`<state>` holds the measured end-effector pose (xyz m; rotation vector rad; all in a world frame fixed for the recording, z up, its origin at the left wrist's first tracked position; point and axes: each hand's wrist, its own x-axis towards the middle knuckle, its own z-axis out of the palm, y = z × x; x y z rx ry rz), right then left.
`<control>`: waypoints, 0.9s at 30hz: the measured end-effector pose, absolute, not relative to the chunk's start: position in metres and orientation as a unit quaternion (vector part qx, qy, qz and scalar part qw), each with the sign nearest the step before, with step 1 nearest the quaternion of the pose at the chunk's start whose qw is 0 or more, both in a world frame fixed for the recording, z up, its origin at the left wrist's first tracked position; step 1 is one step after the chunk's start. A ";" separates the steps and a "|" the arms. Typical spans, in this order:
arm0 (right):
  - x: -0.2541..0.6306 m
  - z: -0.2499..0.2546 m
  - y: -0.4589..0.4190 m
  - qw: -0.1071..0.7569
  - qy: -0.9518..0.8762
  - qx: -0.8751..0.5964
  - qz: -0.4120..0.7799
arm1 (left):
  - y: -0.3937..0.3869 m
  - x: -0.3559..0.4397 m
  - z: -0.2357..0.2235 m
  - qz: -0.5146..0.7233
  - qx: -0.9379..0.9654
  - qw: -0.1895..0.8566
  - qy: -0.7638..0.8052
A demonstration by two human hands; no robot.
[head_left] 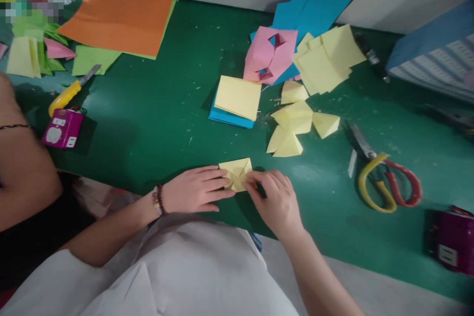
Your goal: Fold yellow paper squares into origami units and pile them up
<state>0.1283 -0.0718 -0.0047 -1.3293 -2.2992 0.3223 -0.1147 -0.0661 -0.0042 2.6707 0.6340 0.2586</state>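
Note:
A small folded yellow paper square (236,173) lies on the green table (155,123) near its front edge. My left hand (198,190) rests flat on the paper's left side, fingers stretched out and pressing it down. My right hand (276,200) pinches the paper's right edge with curled fingertips. A bead bracelet is on my left wrist. Just beyond lie several folded yellow pieces (294,126).
A yellow-on-blue paper stack (237,101), a pink folded shape (270,54), loose yellow squares (328,59) and blue sheets lie at the back. Scissors (385,180) rest at right, a yellow utility knife (70,91) and orange sheet (118,19) at left. Another person's arm (18,158) is at far left.

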 end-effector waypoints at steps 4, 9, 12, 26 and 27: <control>0.127 -0.005 -0.071 0.233 -0.833 -0.489 0.116 | -0.067 -0.115 -0.005 0.100 0.948 0.196 0.230; 0.125 -0.006 -0.072 0.230 -0.829 -0.497 0.118 | -0.067 -0.115 -0.004 0.107 0.947 0.199 0.229; 0.125 -0.007 -0.073 0.232 -0.827 -0.498 0.122 | -0.067 -0.115 -0.004 0.106 0.946 0.202 0.229; 0.124 -0.007 -0.075 0.228 -0.824 -0.505 0.120 | -0.066 -0.114 -0.002 0.095 0.948 0.200 0.228; 0.124 -0.007 -0.075 0.227 -0.824 -0.505 0.119 | -0.066 -0.114 -0.002 0.094 0.948 0.200 0.229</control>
